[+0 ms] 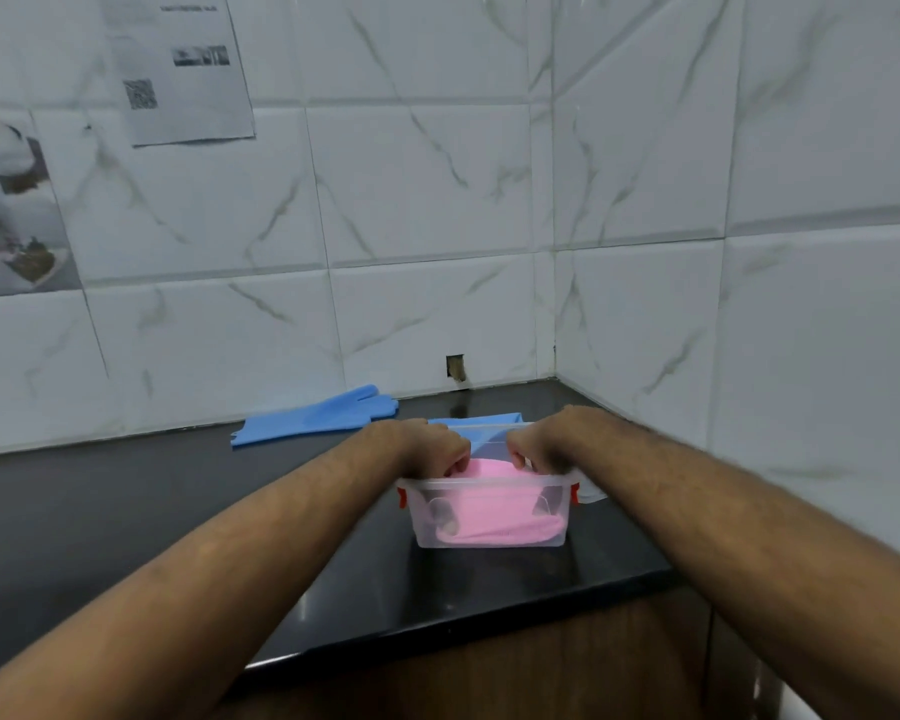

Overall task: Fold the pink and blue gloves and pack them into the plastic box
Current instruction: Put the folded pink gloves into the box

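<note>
Beyond the plastic box (489, 517), where both the left hand (432, 449) and right hand (541, 444) press curled fingers onto the packed pink gloves (494, 504), one blue glove (318, 419) lies flat far-left, long axis left-right, nearer the left hand.

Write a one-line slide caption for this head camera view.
Both hands press folded pink gloves into clear plastic box; flat blue rubber glove waits behind.
</note>
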{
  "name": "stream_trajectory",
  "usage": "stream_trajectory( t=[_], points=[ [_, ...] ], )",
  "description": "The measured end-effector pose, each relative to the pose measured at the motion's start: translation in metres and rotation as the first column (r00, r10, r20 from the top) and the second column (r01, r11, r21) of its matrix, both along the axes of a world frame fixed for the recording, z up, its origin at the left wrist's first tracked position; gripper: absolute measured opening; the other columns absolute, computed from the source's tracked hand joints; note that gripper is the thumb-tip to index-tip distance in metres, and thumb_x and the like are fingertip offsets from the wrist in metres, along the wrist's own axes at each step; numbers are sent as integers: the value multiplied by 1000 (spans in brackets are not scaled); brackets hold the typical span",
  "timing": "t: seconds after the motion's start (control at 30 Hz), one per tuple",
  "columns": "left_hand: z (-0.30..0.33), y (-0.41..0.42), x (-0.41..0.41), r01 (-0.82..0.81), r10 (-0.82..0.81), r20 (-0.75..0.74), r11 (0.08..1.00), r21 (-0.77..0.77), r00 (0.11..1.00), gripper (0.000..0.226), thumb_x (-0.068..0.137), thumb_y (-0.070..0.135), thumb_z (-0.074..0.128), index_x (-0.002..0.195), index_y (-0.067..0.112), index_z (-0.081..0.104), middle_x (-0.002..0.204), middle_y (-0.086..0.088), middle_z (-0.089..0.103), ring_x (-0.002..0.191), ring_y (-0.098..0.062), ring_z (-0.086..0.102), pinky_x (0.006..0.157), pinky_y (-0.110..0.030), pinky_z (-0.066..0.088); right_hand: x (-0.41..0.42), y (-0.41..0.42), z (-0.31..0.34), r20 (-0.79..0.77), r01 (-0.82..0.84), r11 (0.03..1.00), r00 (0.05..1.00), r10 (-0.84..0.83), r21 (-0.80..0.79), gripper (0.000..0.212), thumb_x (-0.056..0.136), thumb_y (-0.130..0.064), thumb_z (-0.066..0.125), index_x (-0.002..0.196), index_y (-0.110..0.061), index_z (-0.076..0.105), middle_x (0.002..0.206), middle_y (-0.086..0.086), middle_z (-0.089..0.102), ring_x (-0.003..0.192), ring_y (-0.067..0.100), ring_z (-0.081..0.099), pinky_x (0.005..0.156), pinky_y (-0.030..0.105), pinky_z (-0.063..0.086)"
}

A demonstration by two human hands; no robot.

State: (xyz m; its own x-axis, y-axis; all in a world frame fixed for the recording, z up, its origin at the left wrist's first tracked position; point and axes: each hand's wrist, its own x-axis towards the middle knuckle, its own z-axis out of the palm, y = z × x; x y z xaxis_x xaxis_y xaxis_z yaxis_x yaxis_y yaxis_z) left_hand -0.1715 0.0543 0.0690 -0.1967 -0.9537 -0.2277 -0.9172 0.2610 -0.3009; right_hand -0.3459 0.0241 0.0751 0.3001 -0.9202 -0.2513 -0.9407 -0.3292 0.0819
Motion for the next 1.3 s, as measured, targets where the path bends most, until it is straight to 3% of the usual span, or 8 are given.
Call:
stream_trajectory(
  t=[0.27,0.43,0.57,0.73,0.87,1.1,1.2,1.3],
  points=[
    [-6,-13,8,4,1,-88,999,52,996,14,99,28,56,112,29,51,115,-2,58,101,-23,64,93,-45,57,3,-3,20,-277,-157,984,945,174,83,56,86,-21,76,133,-28,45,123,1,57,115,25,59,105,47,48],
    [-9,-18,13,26,-20,-96,998,55,995,15,99,29,56,114,27,54,110,0,58,96,-22,65,87,-44,59,4,-10,8,-257,-146,988,954,154,52,48,92,-25,65,135,-19,44,127,6,58,112,25,59,103,44,48],
    [-8,-21,13,38,-34,-72,997,63,997,24,97,27,62,120,23,57,111,-1,63,96,-23,67,88,-43,59,12,-15,-5,-132,51,999,990,-52,-11,70,101,-56,22,151,-11,39,149,10,48,127,31,51,113,42,36],
    [-7,-19,8,50,-46,-68,997,64,997,28,97,30,64,122,20,58,111,-2,63,96,-18,62,84,-34,54,17,-14,-12,-33,135,971,989,-144,-196,84,95,-73,17,150,-17,46,141,9,55,97,28,45,83,41,33],
    [-6,-15,5,22,-13,-92,995,101,996,34,94,29,69,123,16,57,110,-5,65,95,-22,67,84,-38,59,13,-12,-12,49,205,972,978,-201,-116,92,90,-79,17,156,-18,35,153,10,46,127,31,51,100,43,37],
    [13,-4,10,49,-21,-195,989,139,981,59,85,43,79,133,19,55,118,6,66,106,-18,62,98,-33,51,-1,-5,1,-182,-241,968,957,224,-73,53,99,-35,44,147,-32,22,144,4,53,136,34,43,116,51,27],
    [28,7,23,98,-80,-324,994,39,943,50,90,40,74,131,15,62,115,4,74,106,-16,67,99,-33,51,-3,3,14,-144,-301,941,949,279,-158,68,89,-63,62,139,-27,35,111,-8,56,105,24,52,102,46,29],
    [35,25,42,74,-155,-461,979,-189,874,31,92,43,70,113,20,73,100,7,76,93,-9,69,88,-33,55,-7,15,29,-8,-327,907,941,337,-264,54,92,-68,54,127,-27,53,120,-10,63,112,20,57,103,45,33]
  ],
)
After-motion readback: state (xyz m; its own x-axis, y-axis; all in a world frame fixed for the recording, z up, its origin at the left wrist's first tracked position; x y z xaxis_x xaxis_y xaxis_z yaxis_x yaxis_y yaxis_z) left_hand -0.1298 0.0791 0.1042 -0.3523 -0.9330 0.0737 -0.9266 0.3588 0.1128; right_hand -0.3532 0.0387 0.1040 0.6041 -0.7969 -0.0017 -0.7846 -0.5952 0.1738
